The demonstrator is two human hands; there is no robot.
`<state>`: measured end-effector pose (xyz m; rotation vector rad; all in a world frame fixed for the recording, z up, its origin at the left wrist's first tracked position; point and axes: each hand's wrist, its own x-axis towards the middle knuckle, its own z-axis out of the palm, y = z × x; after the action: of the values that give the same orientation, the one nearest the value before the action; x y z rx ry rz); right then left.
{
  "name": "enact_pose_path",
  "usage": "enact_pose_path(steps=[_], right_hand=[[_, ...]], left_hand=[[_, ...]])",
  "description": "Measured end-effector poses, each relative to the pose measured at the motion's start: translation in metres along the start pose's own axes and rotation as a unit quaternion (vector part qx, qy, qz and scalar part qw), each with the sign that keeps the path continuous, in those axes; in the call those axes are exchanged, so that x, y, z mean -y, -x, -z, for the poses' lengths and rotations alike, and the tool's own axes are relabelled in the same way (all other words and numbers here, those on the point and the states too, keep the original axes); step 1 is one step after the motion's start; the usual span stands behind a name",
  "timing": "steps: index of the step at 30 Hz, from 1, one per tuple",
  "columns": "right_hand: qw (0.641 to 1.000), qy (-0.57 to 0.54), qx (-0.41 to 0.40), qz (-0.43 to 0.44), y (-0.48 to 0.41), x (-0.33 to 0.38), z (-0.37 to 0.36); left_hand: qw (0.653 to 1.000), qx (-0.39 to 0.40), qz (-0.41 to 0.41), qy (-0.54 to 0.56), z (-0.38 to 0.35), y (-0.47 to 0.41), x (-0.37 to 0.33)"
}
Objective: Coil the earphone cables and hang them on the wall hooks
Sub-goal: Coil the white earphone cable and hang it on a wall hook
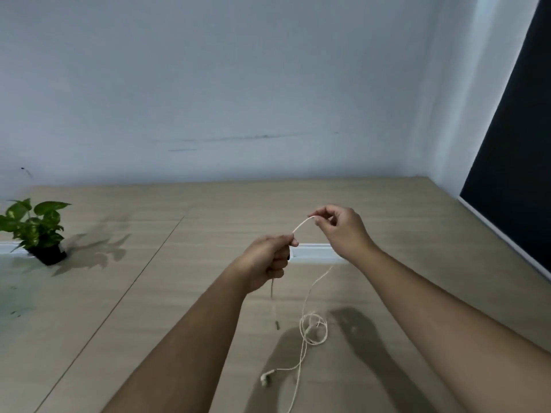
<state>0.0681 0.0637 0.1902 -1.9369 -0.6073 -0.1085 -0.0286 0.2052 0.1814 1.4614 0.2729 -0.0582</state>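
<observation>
I see my left hand (269, 259) and right hand (340, 228) both pinching a thin cream earphone cable (301, 226), its loose loops trailing below onto the woodgrain tabletop (149, 293).

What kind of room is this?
Probably an office or study corner. There is a wide wooden desk against a plain wall, a white cable slot in the desktop, and a small potted plant.

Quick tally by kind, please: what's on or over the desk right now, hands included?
Hands: 2, left hand and right hand, both pinching the cable
Earphone cables: 1, the white earphone cable, mostly uncoiled
Potted plants: 1, the potted plant at far left
Wall hooks in view: 0
Total: 4
</observation>
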Motion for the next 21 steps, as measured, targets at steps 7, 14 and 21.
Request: enact_pose_path(steps=[7, 14, 21], right_hand=[[0.993, 0.008, -0.099, 0.061, -0.023, 0.016, 0.042], [0.996, 0.016, -0.090, -0.025, -0.012, -0.010, 0.061], [0.987, -0.037, 0.138, -0.078, 0.022, -0.032, 0.044]], left_hand=[[0.992, 0.116, 0.039, -0.021, -0.031, 0.007, -0.024], [0.973, 0.194, 0.000, 0.129, -0.051, 0.004, -0.056], [0.963, 0.141, -0.036, 0.225, -0.068, -0.023, -0.076]])
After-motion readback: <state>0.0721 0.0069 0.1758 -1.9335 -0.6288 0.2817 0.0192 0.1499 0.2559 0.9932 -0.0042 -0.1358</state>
